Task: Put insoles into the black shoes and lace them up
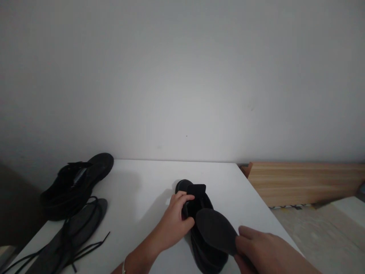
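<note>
A black shoe (196, 205) lies on the white table (148, 182), toe pointing away from me. My left hand (173, 222) grips its upper near the tongue, fingers curled over the opening. My right hand (265, 251) pinches the heel end of a dark insole (215, 230), which sticks up over the shoe's heel opening. Part of the right hand is cut off by the lower edge of the picture.
A second black shoe (76, 182) sits at the table's far left. Beside it lie another insole (82, 224) and loose black laces (85, 247). A plain wall rises behind. A wooden board (305, 182) leans right of the table.
</note>
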`<move>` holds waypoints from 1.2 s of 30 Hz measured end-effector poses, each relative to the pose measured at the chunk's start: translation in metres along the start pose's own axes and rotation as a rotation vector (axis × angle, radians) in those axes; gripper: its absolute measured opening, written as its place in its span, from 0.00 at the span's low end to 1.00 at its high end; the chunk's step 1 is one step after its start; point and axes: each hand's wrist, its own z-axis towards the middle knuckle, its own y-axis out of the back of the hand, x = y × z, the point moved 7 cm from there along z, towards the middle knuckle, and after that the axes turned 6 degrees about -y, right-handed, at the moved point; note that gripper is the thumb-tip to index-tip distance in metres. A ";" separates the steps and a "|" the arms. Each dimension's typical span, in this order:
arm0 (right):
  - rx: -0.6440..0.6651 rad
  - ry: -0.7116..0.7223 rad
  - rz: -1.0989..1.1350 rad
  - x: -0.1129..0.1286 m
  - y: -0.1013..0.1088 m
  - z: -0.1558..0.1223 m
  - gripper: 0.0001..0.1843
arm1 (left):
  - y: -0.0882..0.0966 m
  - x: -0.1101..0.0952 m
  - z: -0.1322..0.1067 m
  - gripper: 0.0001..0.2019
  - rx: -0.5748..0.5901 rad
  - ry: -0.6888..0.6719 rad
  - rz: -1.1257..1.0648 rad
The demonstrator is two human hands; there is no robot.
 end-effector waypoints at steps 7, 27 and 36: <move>-0.018 -0.123 -0.016 0.031 -0.007 0.038 0.15 | -0.002 0.004 -0.002 0.29 0.016 -0.052 -0.073; -0.177 -0.092 0.009 0.045 -0.032 0.104 0.24 | -0.002 0.006 -0.003 0.32 0.063 -0.042 -0.161; -0.172 -0.067 0.172 0.035 -0.040 0.104 0.21 | -0.003 0.008 -0.003 0.32 0.062 -0.040 -0.179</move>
